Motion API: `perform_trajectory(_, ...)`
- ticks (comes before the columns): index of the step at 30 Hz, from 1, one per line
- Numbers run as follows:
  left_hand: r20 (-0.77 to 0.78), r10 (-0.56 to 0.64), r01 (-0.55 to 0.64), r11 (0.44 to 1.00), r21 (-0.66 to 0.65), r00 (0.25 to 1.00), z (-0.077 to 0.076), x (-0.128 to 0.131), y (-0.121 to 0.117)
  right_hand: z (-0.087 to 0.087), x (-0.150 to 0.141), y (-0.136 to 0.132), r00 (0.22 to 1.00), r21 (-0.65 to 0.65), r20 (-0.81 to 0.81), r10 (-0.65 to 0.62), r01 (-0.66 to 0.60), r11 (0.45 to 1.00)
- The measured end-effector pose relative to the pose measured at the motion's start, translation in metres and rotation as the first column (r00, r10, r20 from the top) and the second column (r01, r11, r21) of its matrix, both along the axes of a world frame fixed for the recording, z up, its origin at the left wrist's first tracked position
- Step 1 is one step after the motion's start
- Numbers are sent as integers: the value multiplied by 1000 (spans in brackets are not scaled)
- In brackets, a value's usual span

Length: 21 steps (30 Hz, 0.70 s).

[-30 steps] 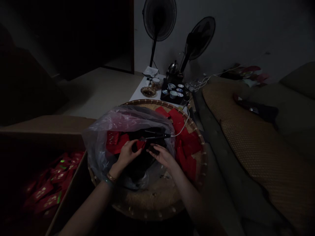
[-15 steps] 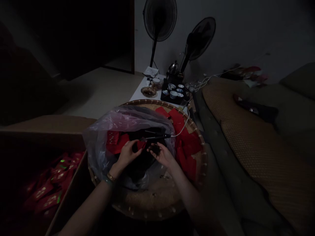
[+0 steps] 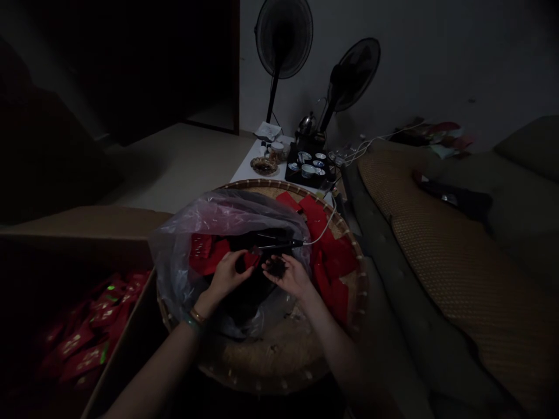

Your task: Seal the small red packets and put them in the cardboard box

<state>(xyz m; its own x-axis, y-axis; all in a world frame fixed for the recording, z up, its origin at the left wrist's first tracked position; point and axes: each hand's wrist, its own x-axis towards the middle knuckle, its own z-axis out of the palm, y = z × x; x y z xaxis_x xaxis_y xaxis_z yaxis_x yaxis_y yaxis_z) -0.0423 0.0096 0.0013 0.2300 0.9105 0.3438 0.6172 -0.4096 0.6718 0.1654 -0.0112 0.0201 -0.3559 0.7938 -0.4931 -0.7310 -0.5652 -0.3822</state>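
Red packet [image 3: 250, 259] is pinched by the left hand [image 3: 227, 275]; the right hand [image 3: 292, 277] cups dark bits [image 3: 276, 267] palm-up.

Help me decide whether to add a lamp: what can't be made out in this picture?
In the head view:
- What the dark clump in the right hand is: too dim.
- Whether the red packet in the left hand holds anything: fingers and shadow.
- The dark contents of the plastic bag: shadow.
- Print on the packets in the box: blurred.
- The cardboard box: cut off by the left edge.
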Motion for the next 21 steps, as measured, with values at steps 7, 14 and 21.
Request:
perform_trajectory(7, 7, -13, 13, 1000, -3, 1000, 1, 0, 0, -5, -3, 0, 998, 17, 56, 4, -5, 1000)
perform_trajectory(14, 4, -32, 32, 999, -4, 999, 1, -1, 0, 2, 5, 2, 987, 49, 128, 93, -100, 994)
perform_trajectory(21, 13, -92, 92, 996, -7, 996, 6, 1, -2, 47, 30, 10, 915, 220, 345, 210, -297, 929)
